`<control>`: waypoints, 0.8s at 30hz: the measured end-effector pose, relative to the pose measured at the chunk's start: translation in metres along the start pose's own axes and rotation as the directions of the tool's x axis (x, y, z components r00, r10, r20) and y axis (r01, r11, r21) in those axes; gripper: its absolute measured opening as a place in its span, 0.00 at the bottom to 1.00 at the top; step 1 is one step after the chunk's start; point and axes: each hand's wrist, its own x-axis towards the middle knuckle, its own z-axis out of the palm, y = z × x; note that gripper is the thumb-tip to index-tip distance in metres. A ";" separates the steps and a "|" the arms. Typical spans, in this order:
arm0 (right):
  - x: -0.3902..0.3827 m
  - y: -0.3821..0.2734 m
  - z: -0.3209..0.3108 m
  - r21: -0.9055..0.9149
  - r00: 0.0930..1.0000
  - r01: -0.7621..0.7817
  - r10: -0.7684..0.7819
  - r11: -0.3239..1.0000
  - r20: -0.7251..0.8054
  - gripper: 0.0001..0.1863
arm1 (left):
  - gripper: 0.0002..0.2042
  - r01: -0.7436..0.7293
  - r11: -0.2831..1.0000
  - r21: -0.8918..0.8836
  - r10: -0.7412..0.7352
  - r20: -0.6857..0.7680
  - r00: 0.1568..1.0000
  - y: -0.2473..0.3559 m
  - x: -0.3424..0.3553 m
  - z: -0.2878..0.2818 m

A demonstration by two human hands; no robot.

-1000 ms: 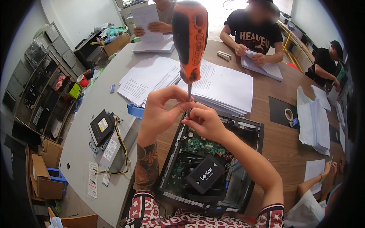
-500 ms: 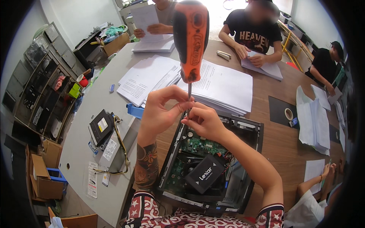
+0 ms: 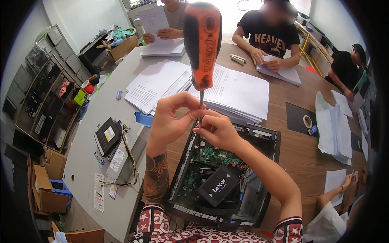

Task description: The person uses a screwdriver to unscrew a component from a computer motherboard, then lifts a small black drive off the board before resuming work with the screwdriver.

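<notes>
A screwdriver (image 3: 202, 44) with an orange and black handle stands upright, handle uppermost, its metal shaft pointing down. My left hand (image 3: 172, 117) is closed, thumb and index finger pinching the shaft. Just below and to the right, my right hand (image 3: 219, 129) closes its fingertips round the shaft's lower end. Whether some small part sits at the tip is hidden by those fingers. Both hands hover over the far edge of an opened black computer case (image 3: 275, 162). Inside it lie a green circuit board (image 3: 210, 156) and a black solid-state drive (image 3: 219, 185), tilted on top.
Left of the case are a metal power supply (image 3: 118, 162) with cables and a black optical drive (image 3: 107, 136). Paper stacks (image 3: 239, 93) lie beyond the case. A tape roll (image 3: 307, 121) rests to the right. Several people sit round the table, handling papers.
Both hands and the screwdriver keep practically the same place. Across the table, a person's sheet of paper has shifted slightly.
</notes>
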 end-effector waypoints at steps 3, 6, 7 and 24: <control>0.000 0.000 0.000 -0.002 1.000 0.003 -0.003 1.000 0.001 0.13 | 0.06 0.013 1.000 -0.010 -0.013 -0.002 1.000 0.000 0.000 0.000; 0.000 0.001 0.001 -0.004 1.000 0.011 -0.011 1.000 -0.004 0.13 | 0.05 0.003 1.000 -0.023 -0.003 -0.003 1.000 0.001 0.000 0.000; 0.000 0.001 0.001 -0.005 1.000 0.015 -0.015 1.000 -0.007 0.13 | 0.05 0.003 1.000 -0.021 -0.003 0.000 1.000 0.001 0.000 0.001; 0.001 0.001 0.001 -0.006 1.000 0.001 -0.001 1.000 -0.007 0.14 | 0.05 0.011 1.000 -0.014 -0.010 0.013 1.000 -0.001 0.001 0.000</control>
